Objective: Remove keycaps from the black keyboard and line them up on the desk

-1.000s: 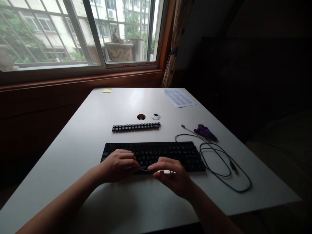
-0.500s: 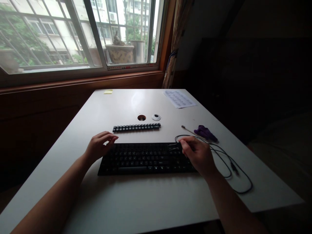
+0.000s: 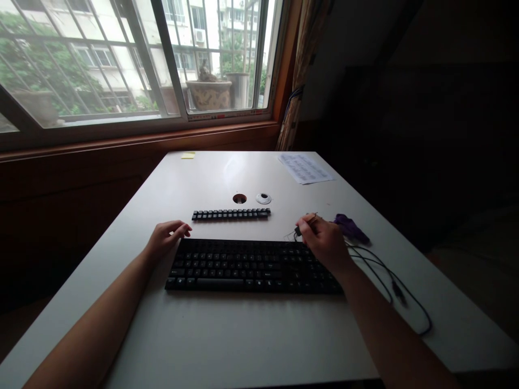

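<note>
A black keyboard (image 3: 227,267) lies before me on the white table. Its back rows look dark, and I cannot clearly make out caps there. Behind it, black keycaps (image 3: 231,214) stand lined up in two rows. My right hand (image 3: 326,240) is closed above the keyboard's back right part. It grips the dark handle of a keycap puller (image 3: 291,236), whose wire loops point left. My left hand (image 3: 166,237) rests by the keyboard's back left corner, fingers loosely curled and apart, with nothing in it.
A purple cloth (image 3: 352,228) and a looped black cable (image 3: 409,283) lie to the right. Further back are a round hole (image 3: 239,199), a white ring-shaped cover (image 3: 263,199), printed sheets (image 3: 306,168) and a yellow note (image 3: 188,155). A window is beyond the table.
My right hand has lifted a little off the keyboard towards the back with the puller. My left hand has drawn slightly left, away from the keycap rows. The view has shifted slightly.
</note>
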`<state>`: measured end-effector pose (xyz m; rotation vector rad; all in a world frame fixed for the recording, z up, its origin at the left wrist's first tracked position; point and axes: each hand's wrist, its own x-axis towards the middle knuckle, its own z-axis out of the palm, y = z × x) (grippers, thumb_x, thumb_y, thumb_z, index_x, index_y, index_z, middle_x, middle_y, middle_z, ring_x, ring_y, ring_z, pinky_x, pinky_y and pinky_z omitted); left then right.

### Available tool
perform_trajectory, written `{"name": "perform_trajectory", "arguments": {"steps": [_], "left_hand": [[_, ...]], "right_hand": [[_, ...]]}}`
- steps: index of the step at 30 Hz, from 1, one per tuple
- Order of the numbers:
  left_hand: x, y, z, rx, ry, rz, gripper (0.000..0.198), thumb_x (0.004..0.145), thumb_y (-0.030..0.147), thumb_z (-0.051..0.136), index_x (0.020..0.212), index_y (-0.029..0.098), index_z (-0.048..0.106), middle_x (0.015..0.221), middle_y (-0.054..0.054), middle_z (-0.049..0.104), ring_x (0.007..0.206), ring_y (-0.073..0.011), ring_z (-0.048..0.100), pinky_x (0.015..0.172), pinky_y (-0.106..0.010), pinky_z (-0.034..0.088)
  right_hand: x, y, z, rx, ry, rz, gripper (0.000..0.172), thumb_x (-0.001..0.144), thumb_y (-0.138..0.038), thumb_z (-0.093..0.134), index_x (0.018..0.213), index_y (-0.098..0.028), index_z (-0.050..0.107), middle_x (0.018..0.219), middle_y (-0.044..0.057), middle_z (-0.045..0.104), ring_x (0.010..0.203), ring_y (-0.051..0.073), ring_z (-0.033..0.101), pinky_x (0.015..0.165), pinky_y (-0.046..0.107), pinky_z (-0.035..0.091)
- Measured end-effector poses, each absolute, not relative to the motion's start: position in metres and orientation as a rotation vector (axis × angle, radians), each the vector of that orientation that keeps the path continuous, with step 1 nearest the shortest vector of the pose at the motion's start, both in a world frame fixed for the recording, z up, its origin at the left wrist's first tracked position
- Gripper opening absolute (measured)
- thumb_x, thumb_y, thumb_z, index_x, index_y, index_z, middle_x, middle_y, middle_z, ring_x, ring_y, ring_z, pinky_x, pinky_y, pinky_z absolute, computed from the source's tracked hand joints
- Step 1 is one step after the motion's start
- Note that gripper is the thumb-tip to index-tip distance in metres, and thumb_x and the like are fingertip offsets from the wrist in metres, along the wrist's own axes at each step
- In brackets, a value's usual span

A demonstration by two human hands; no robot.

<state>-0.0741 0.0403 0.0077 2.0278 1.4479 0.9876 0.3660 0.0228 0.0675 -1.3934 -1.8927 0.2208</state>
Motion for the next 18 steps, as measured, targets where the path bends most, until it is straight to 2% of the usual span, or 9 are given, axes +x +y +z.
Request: {"name": "perform_trajectory", "arguments": {"steps": [6,12,18], "left_hand": [[-0.075,0.041,0.008,2.199,1.400,0.848,0.030,0.094,0.038,0.053,0.087,0.016,0.072,0.084,-0.006,0.071,0.077,-0.0178,0.064,0.070,-0.025,0.048],[-0.070,0.036,0.009,2.293,1.380,0.726,0.030,0.094,0.037,0.051,0.088,0.016,0.073,0.082,-0.006,0.068,0.078,-0.0177,0.061,0.072,-0.026,0.047],[-0.067,0.030,0.010,2.270,1.323,0.621,0.030,0.092,0.040,0.054,0.090,0.017,0.073,0.090,-0.006,0.066,0.083,-0.0185,0.061,0.075,-0.026,0.048]], "right_hand": [[0.358,0.018,0.050,-1.368,-1.933,0.205,0.028,0.095,-0.037,0.048,0.078,-0.020,0.062,0.055,-0.001,0.060,0.053,0.016,0.060,0.061,0.027,0.043],[0.362,0.011,0.042,-1.371,-1.932,0.238,0.029,0.096,-0.039,0.049,0.075,-0.021,0.059,0.050,-0.003,0.057,0.045,0.014,0.056,0.058,0.026,0.042],[0.354,0.010,0.036,-1.318,-2.105,0.173,0.027,0.094,-0.037,0.050,0.073,-0.023,0.056,0.053,-0.002,0.059,0.048,0.015,0.056,0.055,0.025,0.039]]}}
